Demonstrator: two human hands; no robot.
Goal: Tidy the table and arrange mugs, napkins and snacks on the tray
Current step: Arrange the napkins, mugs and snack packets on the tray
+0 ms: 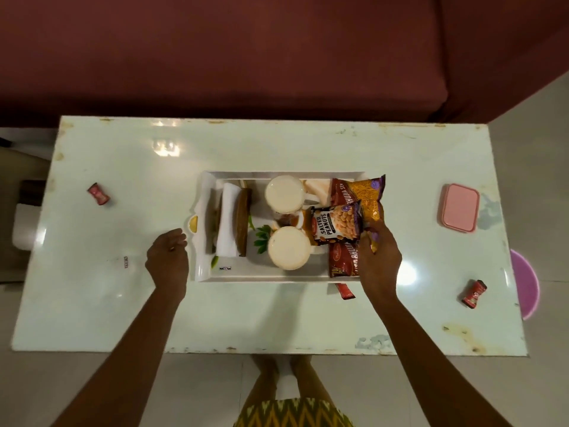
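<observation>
At centre left of the frame, the left hand (pixel 167 257) rests loosely curled and empty beside the tray (pixel 204 266). Inside the tray lie rolled napkins (pixel 229 223), then two mugs (pixel 284 192). Right of centre, the right hand (pixel 380 257) pinches the yellow snack packet (pixel 368 195) beside the peanuts (pixel 335 226).

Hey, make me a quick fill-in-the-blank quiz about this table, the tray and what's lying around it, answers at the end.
1. The tray holds ___ white mugs.
2. The peanut packet lies on top of the other snack packets, and its label reads "Salted ___".
3. The lidded box at the table's right end is ___ in colour.
4. The ___ hand touches the snack packets, while the other hand rests empty beside the tray.

Missing words: two; Peanuts; pink; right
</observation>
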